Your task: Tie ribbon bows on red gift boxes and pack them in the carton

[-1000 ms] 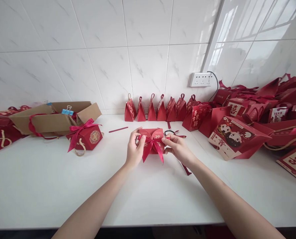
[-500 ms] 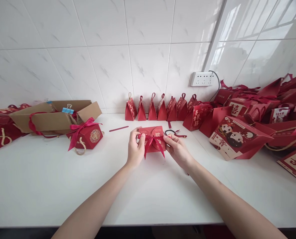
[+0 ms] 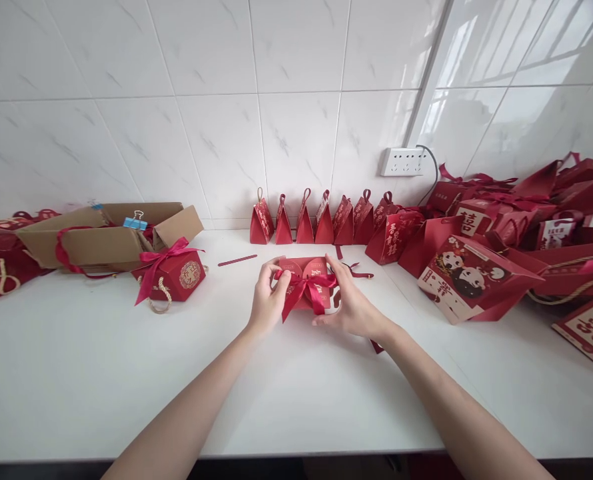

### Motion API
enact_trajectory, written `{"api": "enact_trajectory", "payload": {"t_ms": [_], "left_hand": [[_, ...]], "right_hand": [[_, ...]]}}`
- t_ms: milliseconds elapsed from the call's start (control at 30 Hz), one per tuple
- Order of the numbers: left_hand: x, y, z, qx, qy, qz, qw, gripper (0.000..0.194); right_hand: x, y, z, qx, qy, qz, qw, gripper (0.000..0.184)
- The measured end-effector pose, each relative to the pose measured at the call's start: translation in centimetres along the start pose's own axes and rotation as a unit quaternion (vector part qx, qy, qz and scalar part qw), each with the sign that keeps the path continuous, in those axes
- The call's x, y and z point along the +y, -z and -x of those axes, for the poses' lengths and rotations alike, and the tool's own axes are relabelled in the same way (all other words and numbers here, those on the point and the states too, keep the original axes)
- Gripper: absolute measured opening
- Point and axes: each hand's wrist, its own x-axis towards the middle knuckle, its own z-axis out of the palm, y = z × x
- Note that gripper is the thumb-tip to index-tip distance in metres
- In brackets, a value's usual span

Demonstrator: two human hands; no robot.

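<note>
A small red gift box [image 3: 304,301] with gold lettering lies in front of me, and a dark red ribbon bow [image 3: 308,283] is tied across its top. My left hand [image 3: 270,293] grips the left side of the box, thumb on the bow's left loop and fingers behind the edge. Around the right side curves my right hand [image 3: 349,300], open, with its fingertips by the far right corner and its thumb apart, near the front edge. The bow's two tails hang over the front.
Several red triangular boxes [image 3: 304,223] stand along the tiled wall. Red gift boxes pile up on the right [image 3: 464,273]. To the left are an open cardboard box [image 3: 101,247] and a bow-tied red box [image 3: 176,277]. A ribbon strip [image 3: 237,260] lies between.
My right hand has let go of the bow's right loop and spread around the right side of the box. The left hand keeps its hold. The bow's tails have shifted left.
</note>
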Motion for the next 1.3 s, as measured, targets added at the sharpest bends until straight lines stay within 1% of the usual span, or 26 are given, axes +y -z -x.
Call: {"api": "enact_trajectory", "payload": {"t_ms": [67, 200, 267, 333, 433, 500, 567, 633, 700, 733, 800, 867, 933, 967, 1000, 1033, 1067, 1100, 1133, 1167, 1200, 1233, 1267, 1300], "left_hand": [[0.1, -0.2, 0.2, -0.018, -0.008, 0.007, 1.0, 0.021], [0.4, -0.2, 0.5, -0.048, -0.002, 0.025, 0.999, 0.025], [0.6, -0.2, 0.5, -0.055, -0.003, 0.018, 0.998, 0.034], [0.6, -0.3, 0.5, -0.049, -0.005, 0.0, 0.999, 0.043], [0.5, -0.4, 0.5, -0.047, 0.001, -0.014, 0.999, 0.041], [0.2, -0.3, 0.5, -0.056, -0.015, -0.023, 0.998, 0.036], [0.0, -0.1, 0.5, -0.051, -0.071, -0.049, 0.995, 0.025], [-0.2, 0.1, 0.5, -0.016, -0.159, -0.1, 0.982, 0.013], [-0.3, 0.3, 0.6, 0.029, -0.261, -0.156, 0.952, 0.011], [-0.2, 0.3, 0.6, 0.033, -0.312, -0.177, 0.933, 0.011], [-0.1, 0.3, 0.7, 0.006, -0.404, -0.207, 0.891, 0.01], [0.2, 0.2, 0.9, -0.035, -0.475, -0.234, 0.848, 0.006], [0.4, 0.0, 1.1, -0.05, -0.52, -0.255, 0.813, 0.005], [0.5, -0.1, 1.2, -0.051, -0.53, -0.259, 0.806, 0.005], [0.6, -0.2, 1.3, -0.05, -0.528, -0.252, 0.809, 0.005], [0.6, -0.3, 1.3, -0.043, -0.511, -0.237, 0.825, 0.005], [0.6, -0.4, 1.2, -0.029, -0.475, -0.214, 0.853, 0.005], [0.5, -0.4, 1.0, -0.006, -0.42, -0.186, 0.888, 0.008], [0.2, -0.4, 0.8, 0.02, -0.346, -0.157, 0.925, 0.013], [-0.1, -0.3, 0.4, 0.046, -0.258, -0.128, 0.956, 0.018], [-0.5, -0.1, 0.0, 0.066, -0.171, -0.104, 0.978, 0.022], [-0.9, 0.3, -0.5, 0.076, -0.097, -0.086, 0.989, 0.024], [-1.4, 0.7, -1.0, 0.077, -0.037, -0.073, 0.994, 0.025], [-1.7, 1.3, -1.4, 0.074, -0.003, -0.066, 0.995, 0.025]], "right_hand": [[0.2, -0.1, 0.1, -0.004, 0.007, 0.019, 1.0, 0.116], [0.3, -0.3, 0.0, 0.006, 0.028, 0.03, 0.999, 0.115], [0.4, -0.4, -0.1, 0.013, 0.034, 0.032, 0.999, 0.114], [0.4, -0.5, -0.1, 0.014, 0.035, 0.03, 0.999, 0.113], [0.5, -0.5, -0.1, 0.019, 0.023, 0.025, 0.999, 0.112], [0.7, -0.6, -0.1, 0.024, 0.013, 0.024, 0.999, 0.114], [0.8, -0.7, -0.1, 0.032, 0.009, 0.022, 0.999, 0.116], [0.9, -0.8, -0.1, 0.041, 0.011, 0.024, 0.999, 0.115], [0.9, -0.8, -0.1, 0.046, 0.013, 0.025, 0.999, 0.114], [1.0, -0.8, -0.1, 0.047, 0.013, 0.025, 0.999, 0.113], [0.9, -0.8, -0.1, 0.049, 0.016, 0.027, 0.998, 0.112], [0.8, -0.8, -0.2, 0.048, 0.019, 0.029, 0.998, 0.111], [0.6, -0.8, -0.1, 0.042, 0.021, 0.026, 0.999, 0.11], [0.6, -0.8, -0.1, 0.039, 0.02, 0.023, 0.999, 0.11], [0.6, -0.8, -0.1, 0.038, 0.019, 0.02, 0.999, 0.11], [0.6, -0.8, -0.1, 0.039, 0.018, 0.018, 0.999, 0.111], [0.6, -0.8, 0.0, 0.042, 0.015, 0.015, 0.999, 0.112], [0.6, -0.7, 0.0, 0.044, 0.011, 0.013, 0.999, 0.113], [0.6, -0.7, -0.1, 0.044, 0.006, 0.012, 0.999, 0.113], [0.6, -0.7, -0.1, 0.042, 0.0, 0.012, 0.999, 0.114], [0.6, -0.8, -0.2, 0.04, -0.005, 0.013, 0.999, 0.114], [0.4, -0.8, -0.3, 0.038, -0.01, 0.014, 0.999, 0.115], [0.2, -0.8, -0.4, 0.036, -0.012, 0.013, 0.999, 0.115], [-0.1, -0.9, -0.3, 0.035, -0.012, 0.01, 0.999, 0.117]]}}
